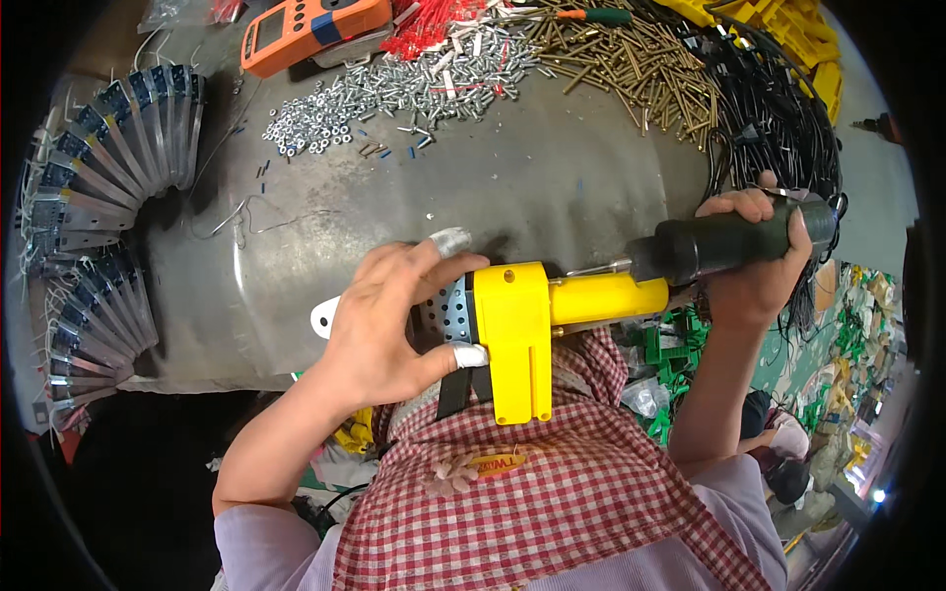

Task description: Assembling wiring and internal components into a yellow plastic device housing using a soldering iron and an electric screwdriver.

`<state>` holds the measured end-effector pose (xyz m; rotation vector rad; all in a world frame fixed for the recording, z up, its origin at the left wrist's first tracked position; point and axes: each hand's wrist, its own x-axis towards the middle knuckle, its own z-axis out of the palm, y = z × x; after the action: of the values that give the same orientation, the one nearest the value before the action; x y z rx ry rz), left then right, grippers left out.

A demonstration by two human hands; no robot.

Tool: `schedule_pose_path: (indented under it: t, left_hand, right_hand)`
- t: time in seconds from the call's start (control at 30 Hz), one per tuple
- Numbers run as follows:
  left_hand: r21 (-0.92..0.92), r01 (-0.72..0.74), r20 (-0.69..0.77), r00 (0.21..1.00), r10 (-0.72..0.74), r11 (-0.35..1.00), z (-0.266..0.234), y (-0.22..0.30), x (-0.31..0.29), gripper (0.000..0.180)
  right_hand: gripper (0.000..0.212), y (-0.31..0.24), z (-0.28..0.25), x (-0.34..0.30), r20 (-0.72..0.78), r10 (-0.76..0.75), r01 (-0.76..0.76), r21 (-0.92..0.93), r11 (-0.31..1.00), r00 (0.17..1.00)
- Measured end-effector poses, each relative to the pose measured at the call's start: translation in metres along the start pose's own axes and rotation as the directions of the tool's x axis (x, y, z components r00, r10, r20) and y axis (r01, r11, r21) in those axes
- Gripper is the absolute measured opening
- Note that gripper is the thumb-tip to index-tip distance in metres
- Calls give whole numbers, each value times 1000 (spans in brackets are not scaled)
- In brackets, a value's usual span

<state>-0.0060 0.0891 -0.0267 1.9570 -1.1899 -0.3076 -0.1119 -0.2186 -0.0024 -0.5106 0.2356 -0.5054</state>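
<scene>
My left hand is closed round the perforated blue-grey end of a yellow plastic housing, with white tape on the thumb and a fingertip. From the housing a yellow cylinder sticks out to the right. A white tab with a hole shows left of the hand. My right hand grips a black power screwdriver, held nearly level. Its thin metal bit points left along the top of the cylinder, toward the housing. Whether the bit's tip sits in a screw is too small to tell.
On the metal bench lie silver screws and nuts, long brass-coloured screws, and an orange meter. Black cables heap at right, below yellow parts. Clear strips with circuit boards line the left. Green parts lie lower right.
</scene>
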Motion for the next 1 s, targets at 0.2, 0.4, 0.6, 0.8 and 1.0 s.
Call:
schedule_pose_path:
  t: [0.2,0.4,0.6,0.8,1.0]
  left_hand:
    - [-16,17,13,1000,-17,1000,2,-1,2,84]
    - [59,12,-8,1000,-11,998,1,1,2,84]
    - [2,57,-44,997,-57,998,4,-5,6,87]
    - [57,-11,-43,999,13,998,6,-1,1,88]
    - [362,-33,132,991,-16,932,0,12,5,84]
  right_hand:
    - [33,8,-1,-7,1,-37,37,25,999,999]
    - [34,17,-3,-5,18,-77,75,125,989,997]
    - [33,25,-5,10,-9,-40,41,44,998,999]
    - [32,28,-3,12,-40,-21,22,23,999,999]
    - [31,26,-3,10,-114,-42,33,-78,996,993]
